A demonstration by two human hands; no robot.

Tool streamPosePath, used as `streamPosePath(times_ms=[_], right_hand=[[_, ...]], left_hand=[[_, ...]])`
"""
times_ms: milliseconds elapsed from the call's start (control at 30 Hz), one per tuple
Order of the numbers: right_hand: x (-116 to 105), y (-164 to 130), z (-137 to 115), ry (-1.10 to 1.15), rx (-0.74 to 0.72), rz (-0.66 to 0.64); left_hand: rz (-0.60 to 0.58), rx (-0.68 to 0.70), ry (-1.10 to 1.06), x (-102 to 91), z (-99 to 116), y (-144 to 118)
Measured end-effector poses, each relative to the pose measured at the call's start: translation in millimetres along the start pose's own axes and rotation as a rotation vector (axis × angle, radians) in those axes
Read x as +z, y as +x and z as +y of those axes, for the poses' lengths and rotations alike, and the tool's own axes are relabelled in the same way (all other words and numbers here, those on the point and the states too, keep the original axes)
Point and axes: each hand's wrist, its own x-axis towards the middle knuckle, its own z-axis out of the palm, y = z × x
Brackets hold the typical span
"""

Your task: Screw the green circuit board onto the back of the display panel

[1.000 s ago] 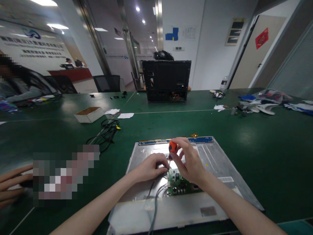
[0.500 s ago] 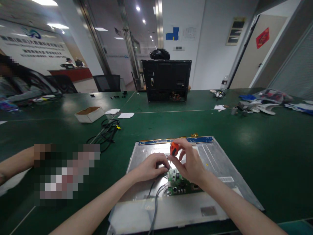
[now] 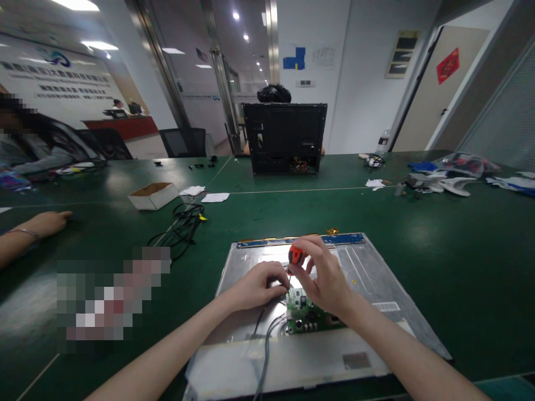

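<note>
The screwdriver stands nearly upright over the green board, its orange handle on top and its thin dark shaft running down to the board's far left corner. So its long axis is close to vertical, with a slight lean, and the tip meets the board just left of and below the handle. The right hand is the nearer one to the handle: its thumb and fingers are curled tight around the orange grip from the right side and above. The left hand lies just left of the board, knuckles up, fingers bent inward toward the shaft's lower end; they seem to pinch or steady the tip there, though the contact is too small to tell for sure.

The board sits on the near middle of a grey metal panel that lies flat on the table. Grey wires run from the board's left side toward the near edge of the panel. A blue strip runs along the panel's far edge, beyond the board.

Farther from the board, to its far left, lie a coil of black cable and a small open box. Straight beyond the board stands a black case. Another person's hand rests on the table well to the left.
</note>
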Motion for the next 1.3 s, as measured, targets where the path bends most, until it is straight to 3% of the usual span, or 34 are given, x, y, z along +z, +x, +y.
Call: streamPosePath(times_ms=[433, 800, 1300], right_hand=[[-0.8, -1.8, 0.4, -0.025, 0.032, -0.048], [3.5, -1.2, 1.5, -0.023, 0.011, 0.05], [0.3, -1.8, 0.7, -0.07, 0.019, -0.049]], left_hand=[[-0.008, -0.004, -0.027, 1.2, 0.6, 0.3], [-0.004, -0.007, 0.008, 0.3, -0.7, 0.5], [0.01, -0.028, -0.013, 2.9, -2.0, -1.1]])
